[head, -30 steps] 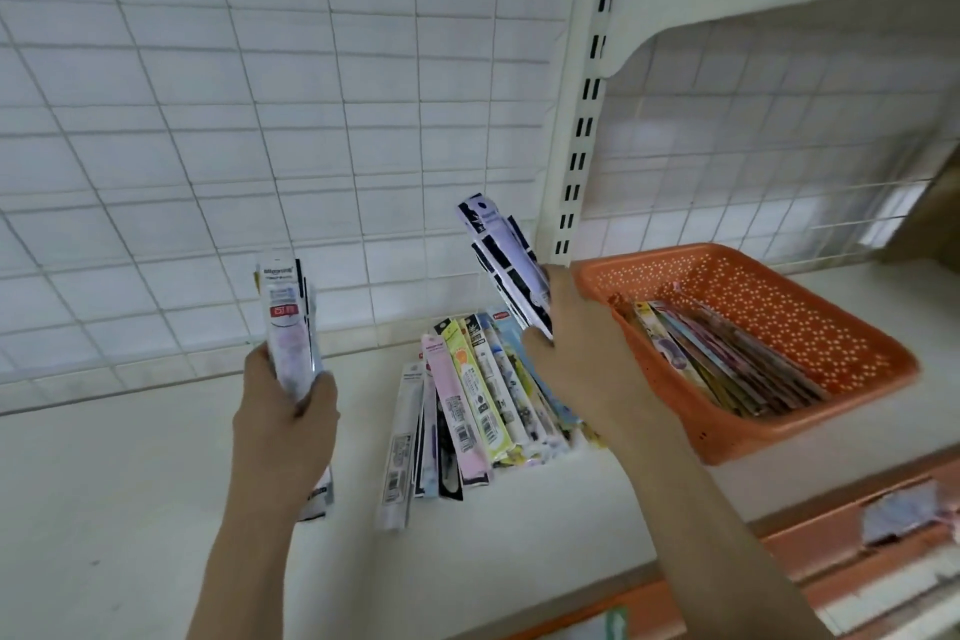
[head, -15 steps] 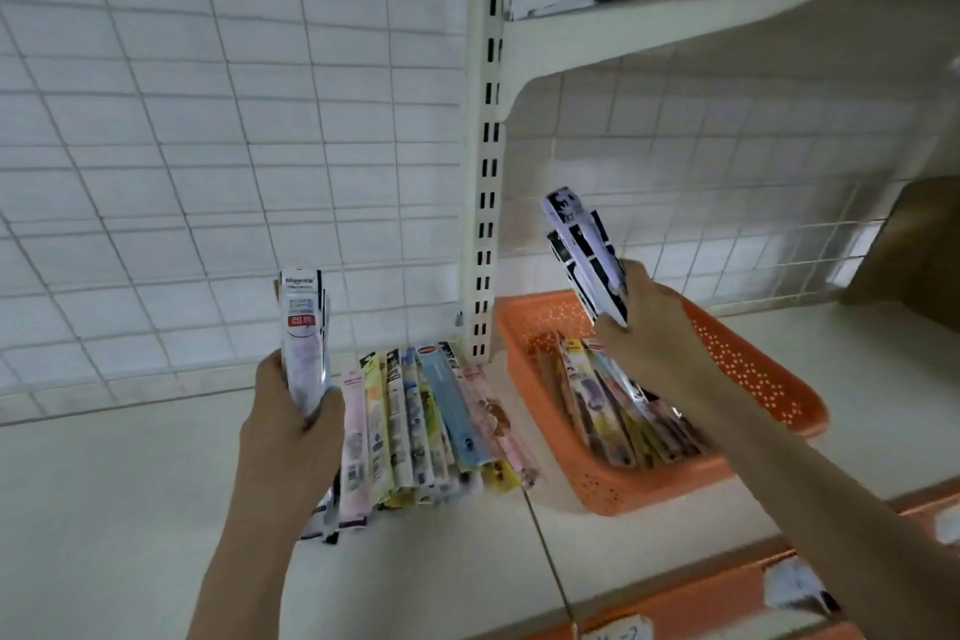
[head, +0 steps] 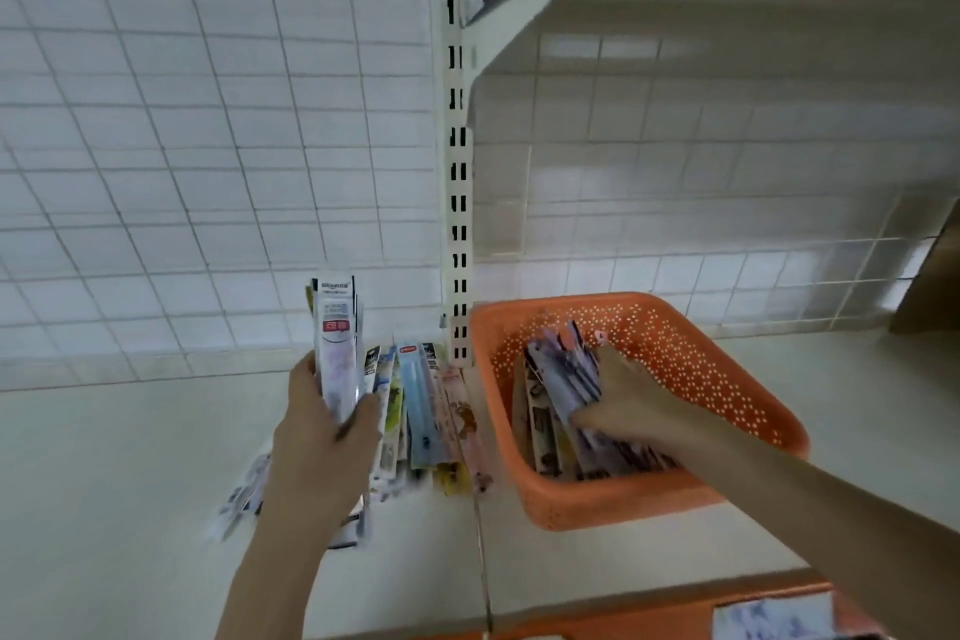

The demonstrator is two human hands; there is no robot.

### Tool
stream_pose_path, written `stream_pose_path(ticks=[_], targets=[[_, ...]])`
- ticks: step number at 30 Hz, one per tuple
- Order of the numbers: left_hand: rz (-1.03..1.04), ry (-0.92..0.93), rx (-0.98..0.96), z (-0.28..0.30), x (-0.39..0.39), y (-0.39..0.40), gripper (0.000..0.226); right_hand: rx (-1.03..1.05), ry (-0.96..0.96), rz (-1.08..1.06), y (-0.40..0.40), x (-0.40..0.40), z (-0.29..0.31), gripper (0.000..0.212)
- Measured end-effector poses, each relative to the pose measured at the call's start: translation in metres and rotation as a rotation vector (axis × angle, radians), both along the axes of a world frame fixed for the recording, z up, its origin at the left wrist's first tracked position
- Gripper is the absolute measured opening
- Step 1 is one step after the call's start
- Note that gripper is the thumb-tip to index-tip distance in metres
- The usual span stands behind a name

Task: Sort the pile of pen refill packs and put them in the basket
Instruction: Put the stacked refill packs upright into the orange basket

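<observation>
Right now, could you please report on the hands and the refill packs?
Left hand holds packs upright. Right hand in the basket, on a bundle. Pile waits on shelf. Nothing in the way.

Barely legible: a dark brand word, unreadable, atop the upright refill pack (head: 336,343) gripped by the left hand (head: 324,452), and a red label with white characters below. Elsewhere only blur.

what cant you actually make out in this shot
- Head view: whether the right hand in the orange basket grips the packs; motion blur.
- Print on the pile of packs: too small, blurred.
- Pack count in the left hand: front pack hides the rest.
</observation>
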State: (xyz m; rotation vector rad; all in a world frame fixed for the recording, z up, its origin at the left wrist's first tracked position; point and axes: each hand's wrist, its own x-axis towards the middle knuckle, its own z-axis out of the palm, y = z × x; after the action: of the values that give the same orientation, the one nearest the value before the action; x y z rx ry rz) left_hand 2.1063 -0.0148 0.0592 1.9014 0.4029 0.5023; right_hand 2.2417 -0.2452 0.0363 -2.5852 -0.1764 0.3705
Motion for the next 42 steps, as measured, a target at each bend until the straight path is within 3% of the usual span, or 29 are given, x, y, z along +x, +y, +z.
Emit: stream_pose_path(ticks=[6,11,16,19,22,28,31,36,40,42], targets=[[0.034,0.042,-0.024,0.015,-0.003,-0.019,0.02,-0.191,-0.017,0.145,-0.01,0.0,0.02,0.056],[-0.083,0.06,0.063,0.046,0.017,-0.055,0.014,-0.173,-0.372,0.117,-0.047,0.004,0.032,0.035],[-0.298,0.034,0.132,0.063,0.052,-0.093,0.057,-0.146,-0.545,-0.045,-0.101,0.004,0.021,0.03],[-0.371,0.157,0.212,0.058,0.08,-0.114,0.081,-0.043,-0.49,-0.12,-0.119,-0.001,0.011,0.029],[-0.344,0.336,0.392,0.041,0.104,-0.125,0.092,0.014,-0.507,-0.14,-0.123,0.0,0.004,0.026],[-0.327,0.503,0.568,0.017,0.113,-0.128,0.087,0.021,-0.568,-0.159,-0.122,0.004,-0.001,0.023],[-0.368,0.585,0.686,0.019,0.114,-0.13,0.071,-0.026,-0.603,-0.155,-0.119,0.003,0.002,0.024],[-0.327,0.437,0.861,0.027,0.113,-0.123,0.016,-0.086,-0.666,-0.097,-0.104,-0.002,0.01,0.032],[-0.258,0.231,0.82,0.033,0.092,-0.113,0.036,-0.048,-0.692,-0.039,-0.08,-0.008,0.02,0.033],[-0.184,0.08,0.803,0.029,0.078,-0.101,0.029,0.002,-0.704,-0.005,-0.066,-0.015,0.024,0.028]])
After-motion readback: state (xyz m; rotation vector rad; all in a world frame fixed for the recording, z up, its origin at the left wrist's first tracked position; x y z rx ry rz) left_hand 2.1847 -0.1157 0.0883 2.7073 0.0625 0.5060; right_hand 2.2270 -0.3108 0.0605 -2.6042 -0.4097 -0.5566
